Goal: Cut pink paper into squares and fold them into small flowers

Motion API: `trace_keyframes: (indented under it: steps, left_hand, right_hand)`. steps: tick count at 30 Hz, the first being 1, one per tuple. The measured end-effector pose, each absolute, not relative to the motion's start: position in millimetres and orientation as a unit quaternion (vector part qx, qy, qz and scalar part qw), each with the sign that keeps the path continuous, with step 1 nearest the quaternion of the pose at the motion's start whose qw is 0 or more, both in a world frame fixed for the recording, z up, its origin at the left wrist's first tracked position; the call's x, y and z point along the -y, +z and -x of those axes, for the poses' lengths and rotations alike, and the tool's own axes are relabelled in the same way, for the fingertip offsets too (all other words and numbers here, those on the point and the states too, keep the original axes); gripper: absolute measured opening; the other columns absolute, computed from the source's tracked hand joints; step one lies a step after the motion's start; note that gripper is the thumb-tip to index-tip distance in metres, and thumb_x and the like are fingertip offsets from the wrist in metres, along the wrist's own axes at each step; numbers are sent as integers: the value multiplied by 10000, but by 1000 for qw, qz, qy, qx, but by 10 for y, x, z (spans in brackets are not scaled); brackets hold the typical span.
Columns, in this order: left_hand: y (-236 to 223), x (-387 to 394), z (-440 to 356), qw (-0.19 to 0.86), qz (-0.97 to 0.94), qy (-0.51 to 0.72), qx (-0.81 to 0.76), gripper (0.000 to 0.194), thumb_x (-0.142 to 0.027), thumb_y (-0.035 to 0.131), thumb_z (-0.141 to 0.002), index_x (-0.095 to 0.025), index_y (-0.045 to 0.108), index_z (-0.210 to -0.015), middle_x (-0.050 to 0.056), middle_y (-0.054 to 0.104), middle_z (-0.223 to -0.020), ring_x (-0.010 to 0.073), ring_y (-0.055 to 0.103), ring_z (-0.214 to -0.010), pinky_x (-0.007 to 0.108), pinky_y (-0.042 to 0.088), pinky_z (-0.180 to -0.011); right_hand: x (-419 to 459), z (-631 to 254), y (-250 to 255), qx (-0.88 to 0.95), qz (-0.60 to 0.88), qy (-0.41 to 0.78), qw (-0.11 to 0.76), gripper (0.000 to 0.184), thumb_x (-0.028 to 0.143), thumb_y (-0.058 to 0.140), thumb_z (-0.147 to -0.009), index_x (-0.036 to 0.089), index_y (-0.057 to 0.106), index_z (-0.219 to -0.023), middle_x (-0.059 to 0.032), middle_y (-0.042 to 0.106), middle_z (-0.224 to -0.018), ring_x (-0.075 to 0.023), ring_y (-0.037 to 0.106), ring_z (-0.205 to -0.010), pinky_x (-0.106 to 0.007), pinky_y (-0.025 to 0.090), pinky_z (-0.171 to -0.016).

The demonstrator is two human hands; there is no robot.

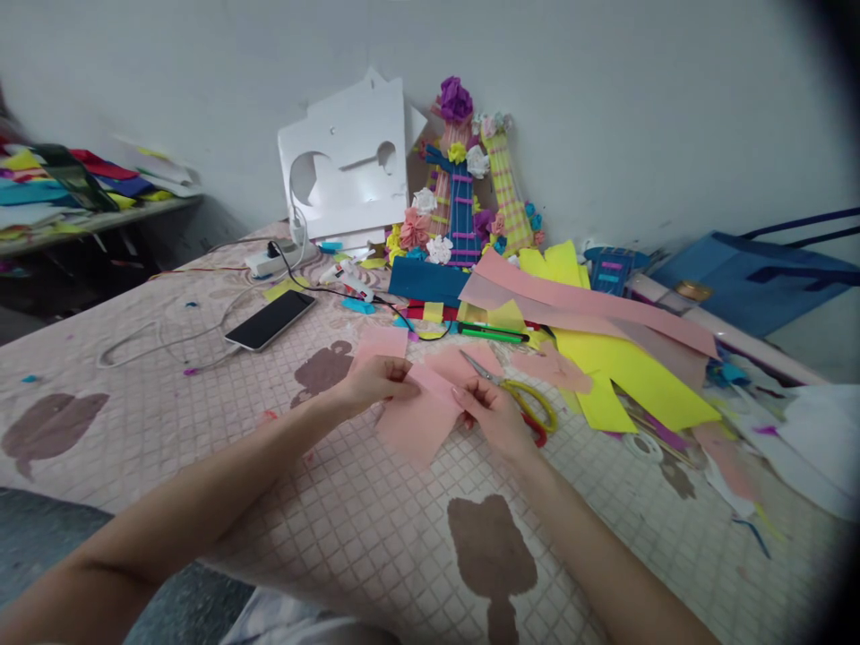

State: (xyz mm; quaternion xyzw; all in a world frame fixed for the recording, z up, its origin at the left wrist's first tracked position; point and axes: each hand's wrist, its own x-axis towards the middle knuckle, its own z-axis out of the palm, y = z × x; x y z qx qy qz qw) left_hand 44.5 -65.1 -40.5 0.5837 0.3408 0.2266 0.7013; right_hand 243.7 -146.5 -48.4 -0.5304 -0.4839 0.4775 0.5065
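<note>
My left hand (372,381) and my right hand (493,414) both pinch a pink sheet of paper (417,421) above the patterned bed cover (282,502). The left fingers grip its upper left edge; the right fingers are closed on its right side. Scissors with yellow and red handles (528,403) lie just behind my right hand, blades pointing up-left. More pink paper pieces (382,342) lie behind the held sheet.
A black phone (270,319) with a cable lies to the left, near a power strip (272,260). Pink and yellow paper strips (605,358), a green pen (494,333), paper flower towers (463,197) and a white cardboard piece (349,166) stand behind. A blue bag (759,278) lies at right.
</note>
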Motion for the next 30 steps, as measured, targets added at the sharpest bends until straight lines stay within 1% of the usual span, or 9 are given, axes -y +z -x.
trace_keyframes:
  steps: [6, 10, 13, 16, 19, 23, 25, 28, 30]
  left_hand:
    - [-391, 663, -453, 695, -535, 284, -387, 384, -288, 775, -580, -131, 580, -871, -4, 620, -713, 67, 543, -575, 162, 365, -500]
    - [-412, 663, -470, 661, -541, 342, -392, 371, -232, 774, -551, -162, 490, -781, -73, 515, -584, 43, 476, -484, 139, 287, -436]
    - [-425, 657, -481, 644, -549, 370, -382, 326, -184, 755, -527, -145, 491, -713, -63, 506, -582, 47, 496, -505, 141, 332, -459]
    - [-430, 649, -480, 622, -553, 387, -397, 323, -168, 732, -540, -138, 546, -803, -25, 576, -659, 68, 534, -537, 151, 362, -463]
    - [-430, 642, -467, 626, -562, 367, -397, 348, -240, 723, -606, -138, 590, -911, -8, 597, -704, 62, 513, -519, 155, 352, -444]
    - [-417, 645, -464, 652, -553, 358, -374, 332, -358, 751, -624, -115, 612, -802, -17, 543, -652, 42, 463, -508, 148, 327, -446]
    - [-407, 651, -472, 667, -532, 362, -376, 390, -415, 759, -623, -121, 616, -836, -20, 531, -662, 46, 472, -529, 153, 348, -473]
    - [-411, 655, -485, 695, -499, 345, -387, 486, -571, 661, -694, -131, 609, -894, -8, 533, -678, 69, 497, -554, 174, 369, -495]
    - [-433, 655, -487, 694, -505, 314, -407, 548, -660, 557, -734, -128, 598, -860, 8, 538, -670, 86, 498, -542, 189, 347, -474]
  right_hand:
    - [1457, -2460, -502, 489, 522, 486, 502, 315, 465, 677, -727, 188, 539, -668, 56, 469, -557, -71, 409, -471, -219, 341, -442]
    - [1466, -2464, -503, 510, 524, 467, 497, 322, 477, 674, -732, 184, 549, -685, 53, 480, -584, -70, 410, -478, -220, 332, -443]
    - [1474, -2465, -501, 527, 526, 452, 492, 327, 488, 673, -730, 185, 556, -696, 51, 477, -587, -77, 410, -490, -223, 328, -447]
    - [1478, -2465, -504, 539, 525, 445, 485, 321, 486, 666, -737, 186, 556, -706, 51, 476, -593, -80, 405, -494, -225, 320, -450]
    - [1481, -2462, -506, 551, 524, 438, 479, 308, 474, 649, -758, 186, 552, -709, 51, 472, -594, -80, 398, -493, -226, 317, -455]
    - [1485, -2459, -498, 554, 533, 426, 477, 308, 472, 643, -761, 185, 546, -707, 52, 463, -581, -84, 398, -486, -231, 316, -457]
    - [1486, -2458, -495, 554, 533, 426, 477, 302, 467, 643, -761, 184, 547, -711, 48, 467, -589, -86, 399, -492, -232, 316, -457]
    - [1486, -2460, -499, 558, 533, 417, 480, 272, 437, 627, -780, 183, 551, -717, 42, 475, -607, -88, 400, -509, -232, 318, -469]
    - [1488, -2463, -504, 568, 534, 404, 479, 246, 411, 616, -794, 183, 556, -721, 38, 482, -619, -88, 403, -520, -232, 321, -479]
